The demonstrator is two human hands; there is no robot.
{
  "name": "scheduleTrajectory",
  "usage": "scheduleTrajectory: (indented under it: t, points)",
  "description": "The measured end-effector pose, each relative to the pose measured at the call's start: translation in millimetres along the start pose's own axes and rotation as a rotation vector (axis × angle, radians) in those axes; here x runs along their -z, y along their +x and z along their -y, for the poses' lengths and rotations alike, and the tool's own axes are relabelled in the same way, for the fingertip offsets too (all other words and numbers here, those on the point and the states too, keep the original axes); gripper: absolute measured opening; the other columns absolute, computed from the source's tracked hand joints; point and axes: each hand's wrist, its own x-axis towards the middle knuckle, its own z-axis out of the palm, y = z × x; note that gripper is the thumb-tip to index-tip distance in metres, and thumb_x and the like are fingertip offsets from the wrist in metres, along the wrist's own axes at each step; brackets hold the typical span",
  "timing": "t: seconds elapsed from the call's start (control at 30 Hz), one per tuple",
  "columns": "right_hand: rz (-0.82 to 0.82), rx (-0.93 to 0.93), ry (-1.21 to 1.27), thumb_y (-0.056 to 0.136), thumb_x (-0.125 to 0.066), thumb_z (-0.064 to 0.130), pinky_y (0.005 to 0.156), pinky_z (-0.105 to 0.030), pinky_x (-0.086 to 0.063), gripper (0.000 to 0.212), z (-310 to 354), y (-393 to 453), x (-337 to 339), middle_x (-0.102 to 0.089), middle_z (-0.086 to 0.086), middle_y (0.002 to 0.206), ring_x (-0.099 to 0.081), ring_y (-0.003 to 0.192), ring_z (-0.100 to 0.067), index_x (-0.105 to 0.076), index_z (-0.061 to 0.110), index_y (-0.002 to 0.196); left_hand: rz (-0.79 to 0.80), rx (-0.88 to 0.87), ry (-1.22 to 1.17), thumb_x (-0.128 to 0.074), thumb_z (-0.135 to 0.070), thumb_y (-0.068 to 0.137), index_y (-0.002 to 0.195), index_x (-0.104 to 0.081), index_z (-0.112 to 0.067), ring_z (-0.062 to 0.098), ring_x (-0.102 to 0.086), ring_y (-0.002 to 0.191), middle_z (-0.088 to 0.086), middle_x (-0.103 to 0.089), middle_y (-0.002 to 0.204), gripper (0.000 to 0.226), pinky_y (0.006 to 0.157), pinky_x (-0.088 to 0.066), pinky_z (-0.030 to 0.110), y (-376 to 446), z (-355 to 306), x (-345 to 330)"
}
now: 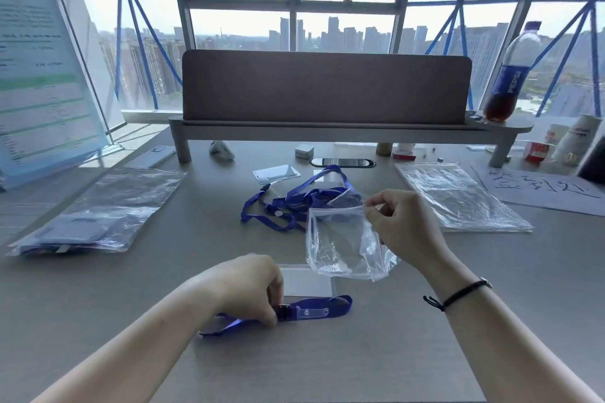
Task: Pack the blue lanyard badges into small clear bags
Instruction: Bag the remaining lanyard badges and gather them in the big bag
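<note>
My left hand [253,288] presses down on a folded blue lanyard [322,306] lying on the desk near me, its clear badge holder [307,281] just beyond the strap. My right hand [397,222] pinches the top edge of a small clear bag [340,245] and holds it up above the desk, mouth uppermost. Behind the bag lies a loose tangle of more blue lanyards [288,203] with a clear badge holder [276,172].
A large clear bag holding packed items [98,209] lies at the left. A stack of clear bags [458,196] lies at the right beside a handwritten sheet [537,186]. A raised shelf with a grey screen [327,88] and a Pepsi bottle [512,75] stands behind.
</note>
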Motion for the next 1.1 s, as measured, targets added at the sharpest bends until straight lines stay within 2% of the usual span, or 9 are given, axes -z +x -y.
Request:
scheduleTrajectory:
  t: [0.13, 0.33, 0.47, 0.53, 0.63, 0.77, 0.83, 0.93, 1.1]
  points:
    - [-0.004, 0.010, 0.009, 0.087, -0.069, 0.022, 0.056, -0.031, -0.054, 0.008, 0.3, -2.3, 0.4, -0.066, 0.003, 0.055, -0.063, 0.051, -0.017, -0.074, 0.024, 0.081, -0.005, 0.039, 0.033, -0.083, -0.041, 0.063, 0.095, -0.071, -0.028, 0.007, -0.064, 0.080, -0.015, -0.065, 0.086, 0.037, 0.071, -0.055, 0.026, -9.4, 8.5, 2.4]
    - [0.005, 0.010, 0.010, 0.088, -0.069, 0.024, 0.056, -0.032, -0.055, 0.009, 8.7, -6.6, -3.1, -0.066, 0.003, 0.055, -0.062, 0.051, -0.017, -0.074, 0.024, 0.080, 0.018, 0.039, 0.096, -0.069, -0.032, 0.080, 0.094, -0.069, -0.021, 0.017, -0.063, 0.091, -0.007, -0.065, 0.097, 0.018, 0.079, -0.053, 0.029, -13.7, 3.9, -3.5]
    - [0.006, 0.013, 0.009, 0.088, -0.069, 0.024, 0.055, -0.030, -0.054, 0.010, 13.5, -8.0, -3.6, -0.067, 0.003, 0.057, -0.062, 0.051, -0.015, -0.074, 0.025, 0.079, 0.041, 0.019, 0.155, -0.058, -0.031, 0.083, 0.090, -0.063, -0.014, 0.022, -0.056, 0.084, -0.003, -0.057, 0.092, 0.020, 0.075, -0.051, 0.033, -17.2, 0.4, -1.5]
    - [0.004, 0.010, 0.005, 0.088, -0.069, 0.024, 0.057, -0.030, -0.055, 0.010, 13.2, -7.7, -2.7, -0.066, 0.003, 0.056, -0.062, 0.051, -0.015, -0.074, 0.025, 0.079, 0.028, -0.017, 0.008, -0.060, -0.030, 0.083, 0.086, -0.066, -0.013, 0.024, -0.063, 0.083, 0.000, -0.069, 0.088, 0.019, 0.076, -0.053, 0.035, -17.9, 4.9, 4.4]
    - [0.012, -0.001, 0.000, 0.088, -0.069, 0.025, 0.058, -0.032, -0.056, 0.011, 11.5, -7.1, -2.0, -0.066, 0.002, 0.056, -0.061, 0.051, -0.017, -0.073, 0.026, 0.078, 0.022, -0.083, -0.338, -0.071, -0.025, 0.084, 0.085, -0.072, -0.016, 0.010, -0.069, 0.074, -0.005, -0.077, 0.084, 0.009, 0.079, -0.054, 0.028, -19.7, 14.1, 13.7]
    - [0.021, -0.003, 0.012, 0.088, -0.069, 0.025, 0.058, -0.035, -0.057, 0.012, 11.3, -6.7, -4.5, -0.066, 0.003, 0.055, -0.061, 0.048, -0.016, -0.073, 0.027, 0.077, -0.082, -0.132, -0.608, -0.079, -0.021, 0.084, 0.084, -0.077, -0.018, -0.008, -0.065, 0.076, -0.014, -0.063, 0.122, 0.004, 0.081, -0.049, 0.019, -17.6, 21.9, 19.8]
    - [0.021, 0.000, 0.011, 0.088, -0.069, 0.024, 0.056, -0.035, -0.057, 0.012, 12.6, -7.0, -6.6, -0.066, 0.004, 0.055, -0.061, 0.047, -0.014, -0.073, 0.027, 0.077, -0.102, -0.184, -0.805, -0.081, -0.014, 0.083, 0.081, -0.079, -0.015, -0.002, -0.069, 0.098, -0.019, -0.054, 0.134, 0.003, 0.087, -0.052, 0.021, -17.8, 22.9, 20.6]
    - [0.025, 0.001, 0.007, 0.087, -0.069, 0.023, 0.054, -0.032, -0.056, 0.012, 14.3, -7.4, -8.8, -0.066, 0.003, 0.054, -0.060, 0.046, -0.012, -0.073, 0.027, 0.077, -0.114, -0.307, -1.035, -0.078, -0.001, 0.082, 0.078, -0.077, -0.006, 0.000, -0.057, 0.126, -0.016, -0.059, 0.139, 0.007, 0.096, -0.050, 0.023, -20.9, 22.9, 19.7]
    - [0.029, 0.003, 0.014, 0.087, -0.069, 0.023, 0.054, -0.033, -0.056, 0.013, 15.1, -6.4, -8.3, -0.065, 0.003, 0.054, -0.059, 0.045, -0.012, -0.073, 0.028, 0.076, -0.150, -0.385, -1.383, -0.078, -0.002, 0.068, 0.067, -0.056, -0.001, 0.024, -0.063, 0.123, 0.019, -0.070, 0.122, 0.022, 0.085, -0.052, 0.027, -20.5, 16.5, 15.5]
